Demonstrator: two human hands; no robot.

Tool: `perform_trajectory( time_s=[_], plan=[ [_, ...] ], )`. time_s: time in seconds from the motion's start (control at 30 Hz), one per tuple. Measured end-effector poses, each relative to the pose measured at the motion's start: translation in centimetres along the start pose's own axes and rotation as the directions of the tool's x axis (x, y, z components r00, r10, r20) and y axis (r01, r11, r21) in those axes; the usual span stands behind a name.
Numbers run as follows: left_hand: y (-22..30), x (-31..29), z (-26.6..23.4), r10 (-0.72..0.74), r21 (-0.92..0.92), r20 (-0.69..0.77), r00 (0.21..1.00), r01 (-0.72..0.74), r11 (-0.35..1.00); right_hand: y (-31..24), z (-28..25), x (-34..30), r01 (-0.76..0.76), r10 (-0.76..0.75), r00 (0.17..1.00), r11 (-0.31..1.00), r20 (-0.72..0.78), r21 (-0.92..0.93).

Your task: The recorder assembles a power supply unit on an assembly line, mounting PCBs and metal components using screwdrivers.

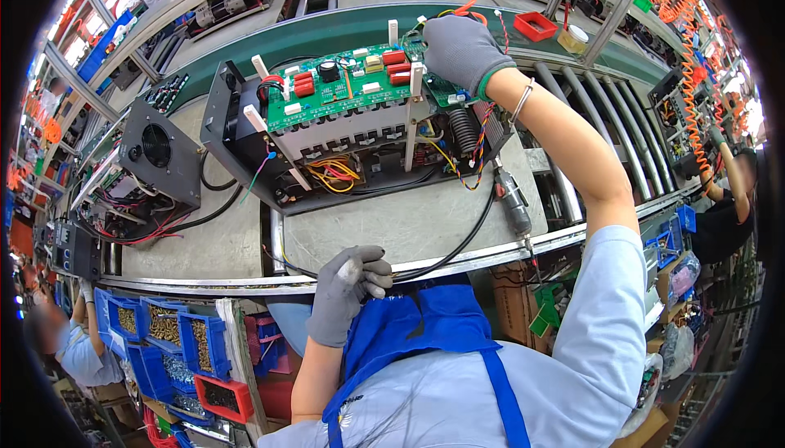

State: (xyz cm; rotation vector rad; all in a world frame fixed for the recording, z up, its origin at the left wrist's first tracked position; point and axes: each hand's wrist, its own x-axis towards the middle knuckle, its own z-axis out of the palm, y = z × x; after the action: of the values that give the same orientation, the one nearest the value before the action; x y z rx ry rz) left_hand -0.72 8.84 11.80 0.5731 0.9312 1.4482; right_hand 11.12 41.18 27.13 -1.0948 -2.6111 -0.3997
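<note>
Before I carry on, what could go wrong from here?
The power screwdriver lies with its tip over the front edge of the bench; a bump might knock it off. The black cable looping down near the left hand could snag. The twisted wires hanging near the right hand might get tugged.

Reaches with the gray-gloved right hand (464,51) to the far right corner of an open machine (368,133), beside a green circuit board (347,88). Holds the left hand (347,288) half curled at the near bench edge (204,286), by a black cable (459,250). Wears a blue apron (417,317).
</note>
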Motion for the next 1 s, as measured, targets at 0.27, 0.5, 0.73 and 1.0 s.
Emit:
perform_trajectory(
  time_s=[0.27,0.5,0.73,1.0],
  plan=[
    [-0.3,0.2,-0.2,-0.038,-0.015,0.028,0.999,0.038,0.999,0.2,1.0,0.8,-0.005,0.005,1.000,1.000,-0.004,-0.001],
    [-0.8,-0.3,-0.3,-0.012,-0.021,-0.001,1.000,0.012,1.000,-0.1,0.9,1.2,-0.036,0.037,0.997,0.999,0.063,-0.032],
    [-0.7,-0.1,-0.6,-0.016,-0.051,0.011,1.000,0.016,0.999,0.3,1.1,0.7,-0.038,0.040,0.998,0.998,0.053,-0.047],
    [-0.3,-0.5,-0.9,-0.019,0.013,-0.046,0.999,0.020,1.000,0.4,2.2,1.0,0.017,-0.016,0.999,1.000,-0.032,0.006]
  ],
)
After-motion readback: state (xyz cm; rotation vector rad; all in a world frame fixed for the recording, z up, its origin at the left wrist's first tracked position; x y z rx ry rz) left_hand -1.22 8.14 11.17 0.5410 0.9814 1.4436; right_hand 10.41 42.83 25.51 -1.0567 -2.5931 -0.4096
